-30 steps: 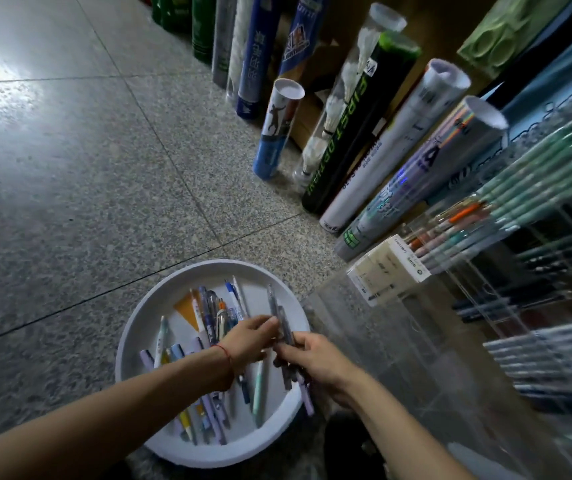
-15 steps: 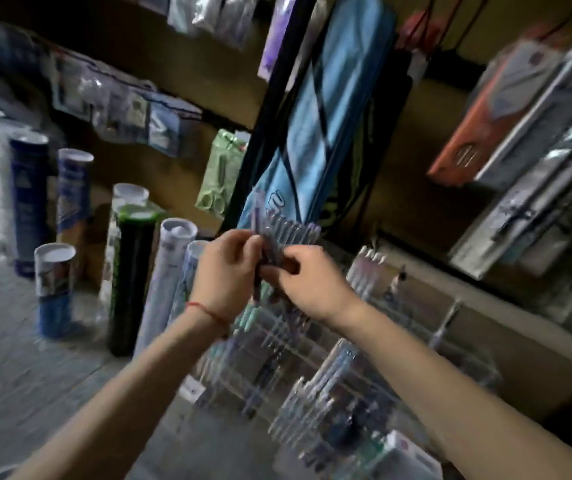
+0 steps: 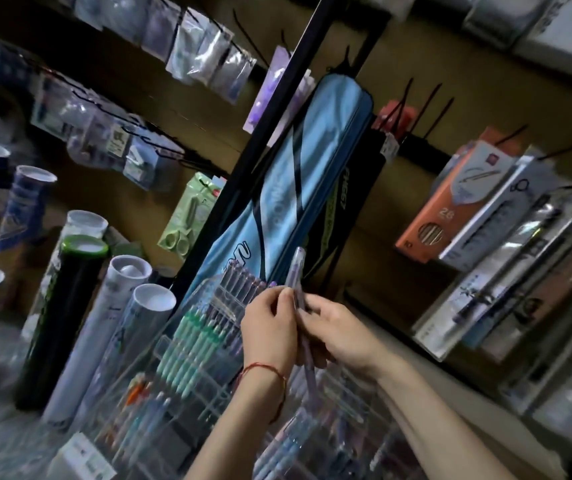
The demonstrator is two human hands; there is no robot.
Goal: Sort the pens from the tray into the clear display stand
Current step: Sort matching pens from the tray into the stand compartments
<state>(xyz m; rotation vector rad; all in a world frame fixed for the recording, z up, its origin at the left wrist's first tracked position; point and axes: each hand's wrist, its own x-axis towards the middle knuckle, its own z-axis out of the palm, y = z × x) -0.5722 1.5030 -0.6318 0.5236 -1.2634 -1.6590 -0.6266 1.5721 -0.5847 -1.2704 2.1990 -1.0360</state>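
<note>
Gaze up from tray to clear display stand (image 3: 187, 368), frame centre. Left hand (image 3: 270, 327), right hand (image 3: 338, 337) both pinch lilac pen (image 3: 295, 271), perhaps several, beside purple row (image 3: 243, 279). Slotting likely next.

Of the person only two arms show. The left forearm (image 3: 232, 427) and the right forearm (image 3: 444, 427) are uncovered right to the lower edge of view. Round the left wrist runs a thin red string bracelet (image 3: 263, 367), a single cord worn loose, one stretch crossing the back of the wrist and another trailing down its side. The left grip (image 3: 270, 327) and the right grip (image 3: 338, 332) are bare as well, slim-fingered; the dim light here blurs any finer detail on them.
</note>
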